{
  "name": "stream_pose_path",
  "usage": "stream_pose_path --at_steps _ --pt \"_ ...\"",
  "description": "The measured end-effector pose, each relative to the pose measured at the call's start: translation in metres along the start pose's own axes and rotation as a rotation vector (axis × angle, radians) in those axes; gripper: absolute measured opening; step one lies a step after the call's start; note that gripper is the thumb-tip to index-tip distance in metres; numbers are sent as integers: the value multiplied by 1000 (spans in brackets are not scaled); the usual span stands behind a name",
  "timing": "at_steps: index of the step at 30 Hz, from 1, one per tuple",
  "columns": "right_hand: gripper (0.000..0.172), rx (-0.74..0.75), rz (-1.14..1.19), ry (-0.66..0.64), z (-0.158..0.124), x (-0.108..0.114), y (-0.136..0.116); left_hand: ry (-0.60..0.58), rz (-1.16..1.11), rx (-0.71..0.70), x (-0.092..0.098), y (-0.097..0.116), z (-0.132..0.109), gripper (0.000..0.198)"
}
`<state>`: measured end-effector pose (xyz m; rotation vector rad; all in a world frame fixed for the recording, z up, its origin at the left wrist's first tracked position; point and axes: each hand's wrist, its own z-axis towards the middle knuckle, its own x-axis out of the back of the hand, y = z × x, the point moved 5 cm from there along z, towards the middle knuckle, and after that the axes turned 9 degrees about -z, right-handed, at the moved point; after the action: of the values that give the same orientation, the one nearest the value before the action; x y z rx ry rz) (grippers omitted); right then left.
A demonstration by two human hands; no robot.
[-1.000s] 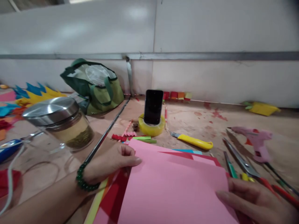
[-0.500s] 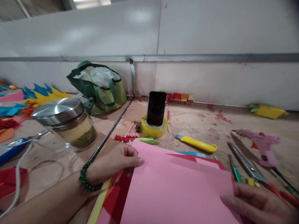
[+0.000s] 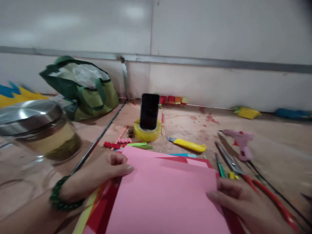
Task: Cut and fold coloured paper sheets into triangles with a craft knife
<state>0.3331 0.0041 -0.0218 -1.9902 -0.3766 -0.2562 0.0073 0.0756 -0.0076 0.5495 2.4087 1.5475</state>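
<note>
A sheet of pink paper spans the space between my hands, above a stack of coloured paper in red, orange and yellow. My left hand, with a green bead bracelet at the wrist, pinches the sheet's upper left edge, thumb on top. At the right edge, my right hand grips the same sheet, its thumb on the face and its fingers behind. The sheet's near end runs out of view. Beyond it a dark phone leans upright in a roll of yellow tape.
A yellow utility knife, scissors with red handles, a green-handled tool and a pink glue gun lie to the right. On the left stand a lidded glass jar and a green bag. Folded paper strips lie behind the sheet.
The view has turned to the right, so the table things sit further left. Both hands keep hold of the pink paper, with little other visible movement.
</note>
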Motion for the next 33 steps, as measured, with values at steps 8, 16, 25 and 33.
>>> stream_pose_path --at_steps 8,16,25,33 --pt "37 -18 121 -37 -6 -7 -17 24 11 65 1 -4 1 45" --pt "39 25 -188 -95 4 -17 -11 79 539 -140 7 0 13 45" --pt "35 142 -561 30 -3 -28 -34 126 909 -184 -5 1 11 31" --pt "34 213 -563 41 -1 -29 -32 125 1015 -573 -16 22 0 27"
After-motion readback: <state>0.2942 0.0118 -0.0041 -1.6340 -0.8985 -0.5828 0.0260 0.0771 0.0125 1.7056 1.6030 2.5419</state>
